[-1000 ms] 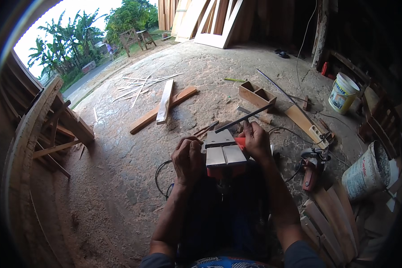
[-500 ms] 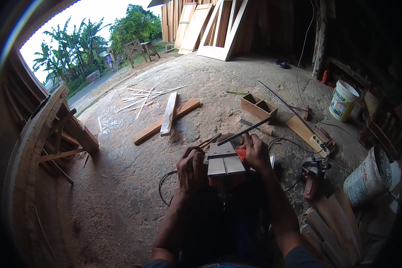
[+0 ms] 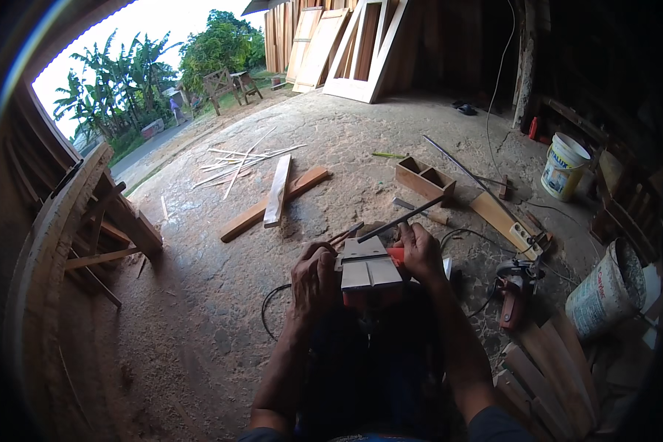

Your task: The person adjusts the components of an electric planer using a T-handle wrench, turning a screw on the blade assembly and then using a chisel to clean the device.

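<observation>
An upturned electric hand planer (image 3: 370, 271) is in front of me, its flat grey metal sole facing up and its red body below. My left hand (image 3: 315, 276) is closed at the sole's left edge, fingers curled against it. My right hand (image 3: 422, 254) grips the red part on the right side, its fingers bent. A thin dark bar (image 3: 405, 216) slants from the planer's far end, just beyond my right fingertips; whether they touch it I cannot tell. Thin reddish-brown pieces (image 3: 344, 236) show past my left fingers, partly hidden. The planer's underside is in shadow.
Two crossed boards (image 3: 276, 195) and thin wood strips (image 3: 239, 162) lie ahead on the floor. A divided wooden box (image 3: 424, 180), a chisel-like tool (image 3: 423, 211) and a red power tool (image 3: 514, 295) lie rightward. Buckets (image 3: 608, 291) stand farther right; a wooden bench (image 3: 59, 221) is left.
Hardly anything differs. The whole view has shifted very slightly, and both hands keep the same hold on the planer.
</observation>
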The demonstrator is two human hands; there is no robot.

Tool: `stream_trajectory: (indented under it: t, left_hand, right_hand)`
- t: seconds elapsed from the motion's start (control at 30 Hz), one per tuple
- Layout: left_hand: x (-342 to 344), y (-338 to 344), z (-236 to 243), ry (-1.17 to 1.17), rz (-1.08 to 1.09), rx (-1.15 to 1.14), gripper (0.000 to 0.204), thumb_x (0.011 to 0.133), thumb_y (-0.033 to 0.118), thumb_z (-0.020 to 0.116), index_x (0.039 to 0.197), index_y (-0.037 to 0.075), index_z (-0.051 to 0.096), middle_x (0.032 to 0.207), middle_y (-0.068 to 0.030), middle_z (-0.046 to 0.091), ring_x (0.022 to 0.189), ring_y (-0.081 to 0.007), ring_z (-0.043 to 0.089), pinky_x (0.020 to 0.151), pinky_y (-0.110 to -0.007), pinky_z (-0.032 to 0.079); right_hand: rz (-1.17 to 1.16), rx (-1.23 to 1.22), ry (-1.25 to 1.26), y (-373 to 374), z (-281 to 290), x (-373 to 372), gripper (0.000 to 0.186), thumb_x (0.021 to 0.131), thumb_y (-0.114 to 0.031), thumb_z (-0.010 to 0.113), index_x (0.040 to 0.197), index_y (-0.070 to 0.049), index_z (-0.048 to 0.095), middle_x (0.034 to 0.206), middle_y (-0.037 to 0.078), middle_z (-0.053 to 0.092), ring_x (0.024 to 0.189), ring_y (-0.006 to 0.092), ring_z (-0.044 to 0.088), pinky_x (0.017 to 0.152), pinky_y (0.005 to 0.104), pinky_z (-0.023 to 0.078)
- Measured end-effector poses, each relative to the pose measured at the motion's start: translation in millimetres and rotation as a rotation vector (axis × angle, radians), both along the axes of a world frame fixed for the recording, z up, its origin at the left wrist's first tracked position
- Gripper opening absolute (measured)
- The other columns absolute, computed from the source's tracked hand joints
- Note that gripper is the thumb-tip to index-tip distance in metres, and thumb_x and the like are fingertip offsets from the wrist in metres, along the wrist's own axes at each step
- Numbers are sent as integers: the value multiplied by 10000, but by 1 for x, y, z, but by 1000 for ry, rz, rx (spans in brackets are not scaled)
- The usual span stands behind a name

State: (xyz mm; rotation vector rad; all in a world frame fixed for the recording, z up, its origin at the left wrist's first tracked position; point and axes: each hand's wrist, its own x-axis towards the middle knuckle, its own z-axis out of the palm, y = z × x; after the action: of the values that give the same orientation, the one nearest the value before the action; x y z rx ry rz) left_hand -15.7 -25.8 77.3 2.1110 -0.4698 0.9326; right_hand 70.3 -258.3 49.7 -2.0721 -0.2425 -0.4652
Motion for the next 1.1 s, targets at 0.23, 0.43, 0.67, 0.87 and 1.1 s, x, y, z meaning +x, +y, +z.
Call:
stream_trajectory:
  t: [0.23,0.43,0.67,0.87,1.1]
  left_hand:
    - [2,-1,3,-120,8,24,144,883,122,592,818,-3,558,797,-170,619,772,-357,631,646,-432,505]
    - [-8,-12,11,11,35,-163,313,1028,127,396,820,-14,583,839,-182,624,837,-371,637,760,-447,508]
    - [-3,-8,0,-115,16,-99,198,934,126,527,811,-18,582,833,-173,633,779,-340,636,692,-416,512]
    - [-3,-7,4,-200,30,61,84,887,22,534,808,-4,544,816,-170,621,786,-338,643,676,-418,533]
    - [-5,-10,4,-230,75,63,56,838,1,564,796,6,528,818,-152,622,784,-328,646,676,-419,535]
  right_hand:
    - [3,9,25,1,2,-2,454,1077,-396,504,863,-11,615,755,160,720,738,304,736,672,416,543]
    - [11,13,16,-2,2,-3,462,1077,-403,498,856,-14,611,756,159,721,738,312,732,679,422,540]
    - [23,0,-8,-1,5,-6,448,1081,-388,475,873,-14,608,763,179,722,766,372,729,678,470,540]
    - [28,12,15,-1,10,-9,463,1081,-408,463,882,-14,601,766,194,723,782,391,733,677,484,545]
    - [11,29,25,1,9,-9,481,1077,-424,482,843,-23,607,766,159,721,744,321,722,689,428,535]
